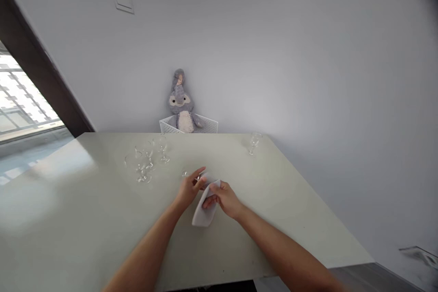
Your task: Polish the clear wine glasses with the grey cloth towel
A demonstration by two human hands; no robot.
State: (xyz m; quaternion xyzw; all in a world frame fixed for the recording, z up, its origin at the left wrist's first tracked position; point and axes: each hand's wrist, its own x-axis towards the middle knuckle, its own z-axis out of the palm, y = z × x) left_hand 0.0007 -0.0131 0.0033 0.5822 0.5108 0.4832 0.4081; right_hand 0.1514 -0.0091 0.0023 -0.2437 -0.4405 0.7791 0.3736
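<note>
Over the middle of the table, my left hand [189,188] is closed around a clear stemmed glass [185,174]. The glass lies tilted on its side, one end poking out left of my fingers, and most of it is hidden by hand and cloth. My right hand [225,197] grips a folded white cloth [204,213], pinched between thumb and fingers. The cloth's upper part meets the right end of the glass, and its lower part hangs toward me. Both hands are close together, just above the tabletop.
Several clear stemmed glasses [164,159] stand upright at the left. Another stemmed glass [255,140] stands near the far right corner. Behind the pale table [112,228], a white basket [210,126] holds a grey plush toy [185,118] against the wall.
</note>
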